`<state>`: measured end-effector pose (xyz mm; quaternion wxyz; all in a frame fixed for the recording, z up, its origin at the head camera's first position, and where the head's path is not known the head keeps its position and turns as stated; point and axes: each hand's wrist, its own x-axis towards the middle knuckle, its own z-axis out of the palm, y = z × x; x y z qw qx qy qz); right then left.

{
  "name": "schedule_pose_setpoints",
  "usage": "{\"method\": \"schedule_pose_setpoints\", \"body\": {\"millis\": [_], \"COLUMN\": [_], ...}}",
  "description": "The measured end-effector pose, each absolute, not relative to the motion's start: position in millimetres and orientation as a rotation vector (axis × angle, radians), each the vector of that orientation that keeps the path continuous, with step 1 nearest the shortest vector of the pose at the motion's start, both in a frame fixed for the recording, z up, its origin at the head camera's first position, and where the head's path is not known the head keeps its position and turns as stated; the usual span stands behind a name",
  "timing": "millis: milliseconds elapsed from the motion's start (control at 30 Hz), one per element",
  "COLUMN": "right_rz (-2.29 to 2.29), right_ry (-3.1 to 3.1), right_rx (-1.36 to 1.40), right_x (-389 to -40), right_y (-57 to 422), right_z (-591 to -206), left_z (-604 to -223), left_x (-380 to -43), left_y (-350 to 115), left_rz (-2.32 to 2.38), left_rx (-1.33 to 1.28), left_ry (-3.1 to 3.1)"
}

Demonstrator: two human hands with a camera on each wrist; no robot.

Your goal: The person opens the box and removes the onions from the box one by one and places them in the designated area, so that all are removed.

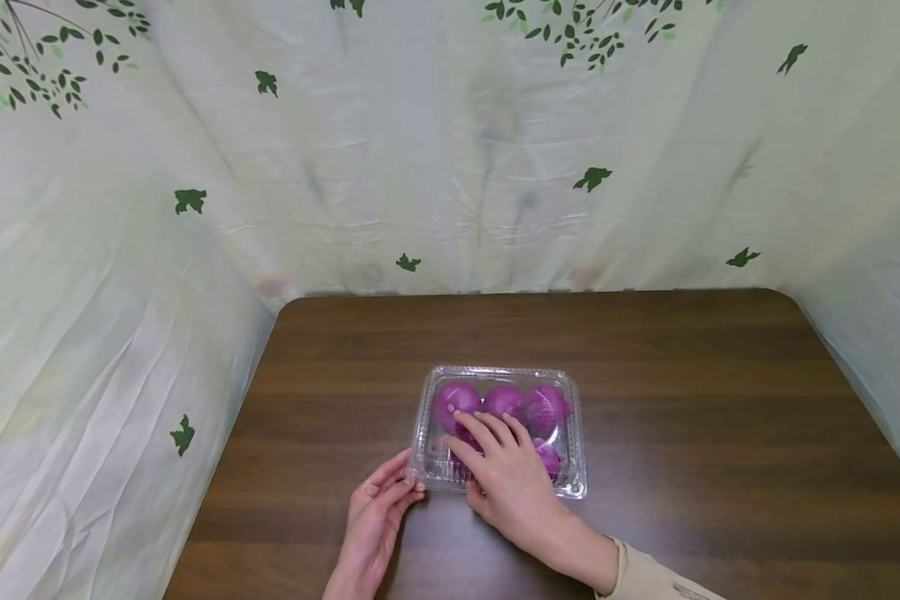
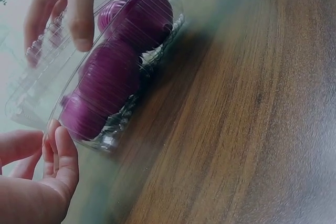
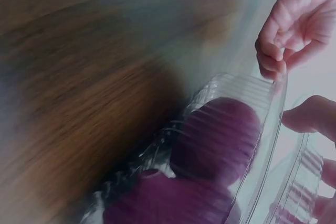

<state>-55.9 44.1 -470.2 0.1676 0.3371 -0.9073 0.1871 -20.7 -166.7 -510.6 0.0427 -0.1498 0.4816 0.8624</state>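
Note:
A clear plastic clamshell box [image 1: 425, 417] sits on the table, holding several round purple things [image 1: 457, 403] that look like red onions. At the box's near left corner, my left hand [image 1: 375, 518] pinches the rim between thumb and fingers, as the left wrist view also shows. My right hand [image 1: 512, 479] lies over the lid with its fingers spread and the thumb down by the front rim. Part of the purple contents is hidden beneath it. Seen from the right wrist, the right thumb [image 3: 311, 115] is right at the rim, close to the left fingertips.
The brown wooden table [image 1: 690, 400] extends around the box on all sides. Behind it and along both sides hangs a pale curtain [image 1: 450, 167] printed with green leaves and birds.

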Motion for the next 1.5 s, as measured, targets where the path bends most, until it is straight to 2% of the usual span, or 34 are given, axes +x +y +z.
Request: {"method": "schedule_pose_setpoints", "body": {"millis": [1067, 1500], "right_rz": [0.712, 0.845], "right_ry": [-2.629, -2.573], "right_rx": [0.591, 0.624], "right_x": [-42, -38], "right_y": [103, 113], "right_z": [-489, -496], "left_z": [-509, -508], "left_x": [-23, -24], "left_y": [-164, -163], "left_rz": [2.612, 2.604], "left_rx": [-0.471, -0.497], "left_ry": [1.504, 1.489]}}
